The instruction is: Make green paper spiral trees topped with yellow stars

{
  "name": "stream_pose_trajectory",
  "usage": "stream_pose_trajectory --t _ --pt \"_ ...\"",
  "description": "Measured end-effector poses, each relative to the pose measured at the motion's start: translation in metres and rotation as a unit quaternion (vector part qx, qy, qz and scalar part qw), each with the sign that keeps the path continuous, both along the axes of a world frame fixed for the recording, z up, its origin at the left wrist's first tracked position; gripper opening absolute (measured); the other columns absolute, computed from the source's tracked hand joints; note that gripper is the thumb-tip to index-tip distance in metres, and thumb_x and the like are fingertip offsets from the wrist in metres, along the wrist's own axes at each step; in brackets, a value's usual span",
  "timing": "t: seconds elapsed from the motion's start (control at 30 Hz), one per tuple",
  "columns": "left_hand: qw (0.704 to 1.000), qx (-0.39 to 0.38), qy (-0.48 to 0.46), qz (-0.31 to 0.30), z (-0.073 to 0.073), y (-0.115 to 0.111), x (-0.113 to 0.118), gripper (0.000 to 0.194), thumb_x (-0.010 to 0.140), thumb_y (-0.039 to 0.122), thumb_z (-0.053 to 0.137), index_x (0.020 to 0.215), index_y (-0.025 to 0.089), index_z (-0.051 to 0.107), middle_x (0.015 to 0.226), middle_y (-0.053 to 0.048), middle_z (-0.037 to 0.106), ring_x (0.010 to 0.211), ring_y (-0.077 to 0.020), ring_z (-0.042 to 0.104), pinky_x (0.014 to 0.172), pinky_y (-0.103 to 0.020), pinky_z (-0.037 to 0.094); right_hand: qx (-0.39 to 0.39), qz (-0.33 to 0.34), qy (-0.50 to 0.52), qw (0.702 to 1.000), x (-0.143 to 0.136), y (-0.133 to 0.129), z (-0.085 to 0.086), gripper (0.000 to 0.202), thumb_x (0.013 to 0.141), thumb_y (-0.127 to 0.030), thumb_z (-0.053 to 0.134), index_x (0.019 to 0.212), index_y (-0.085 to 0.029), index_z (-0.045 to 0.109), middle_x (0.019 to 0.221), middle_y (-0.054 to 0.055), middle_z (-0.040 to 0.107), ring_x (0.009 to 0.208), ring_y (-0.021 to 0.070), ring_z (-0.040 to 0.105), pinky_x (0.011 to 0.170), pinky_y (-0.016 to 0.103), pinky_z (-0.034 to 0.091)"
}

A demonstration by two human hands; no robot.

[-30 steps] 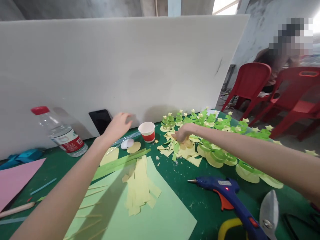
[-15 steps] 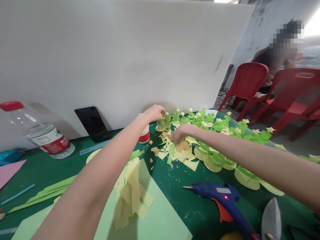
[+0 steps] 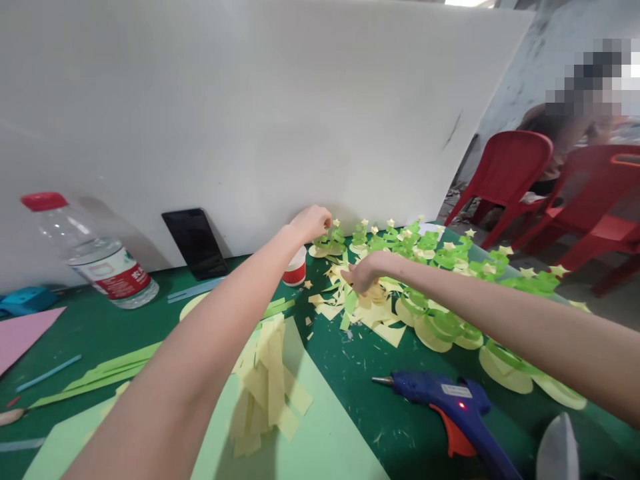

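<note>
The left forearm (image 3: pixel 200 333) enters along the bottom edge at the lower left and slants up toward the middle of the frame, bare along its visible length. Beyond the left wrist (image 3: pixel 291 235), the left hand (image 3: pixel 313 222) sits just above centre, back upward, fingers curled in at its right end. The right forearm (image 3: pixel 500 310), also bare, reaches in from the right edge, lower half. The right wrist (image 3: pixel 391 263) bends, and the right hand (image 3: pixel 367 273) droops right of centre, fingers angled left and down. The hands are near each other, apart; neither grip can be made out.
</note>
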State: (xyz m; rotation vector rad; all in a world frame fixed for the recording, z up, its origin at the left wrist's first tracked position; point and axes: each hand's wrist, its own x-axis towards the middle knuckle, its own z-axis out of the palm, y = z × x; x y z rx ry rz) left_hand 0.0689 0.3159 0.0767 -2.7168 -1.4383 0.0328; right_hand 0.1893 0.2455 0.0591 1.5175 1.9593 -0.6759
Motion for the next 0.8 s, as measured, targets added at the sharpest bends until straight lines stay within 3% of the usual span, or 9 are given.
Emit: stream_pose_trajectory --t 0.4,0.8 --pt "1.000 0.020 0.013 0.001 -0.006 0.005 -0.006 0.025 0.086 0.028 0.051 0.106 0.015 0.054 0.108 -0.007 0.057 0.093 -0.0196 0.058 0.078 -0.039 0.049 -0.053 -0.003 0.077 0.996 0.001 -0.014 0.016 0.037 0.084 -0.024 0.053 0.120 -0.018 0.047 0.125 0.009 0.046 0.107 0.0222 0.050 0.087 0.044 0.044" --pt "0.998 0.053 -0.021 -0.037 -0.002 -0.002 -0.004 0.033 0.084 0.028 0.053 0.115 0.016 0.049 0.120 -0.010 0.050 0.104 -0.0239 0.052 0.084 -0.045 0.046 0.054 -0.054 0.153 0.985 0.014 0.016 0.011 0.027 0.087 -0.028 0.047 0.111 -0.017 0.052 0.115 0.008 0.053 0.095 0.0168 0.055 0.080 0.036 0.049"
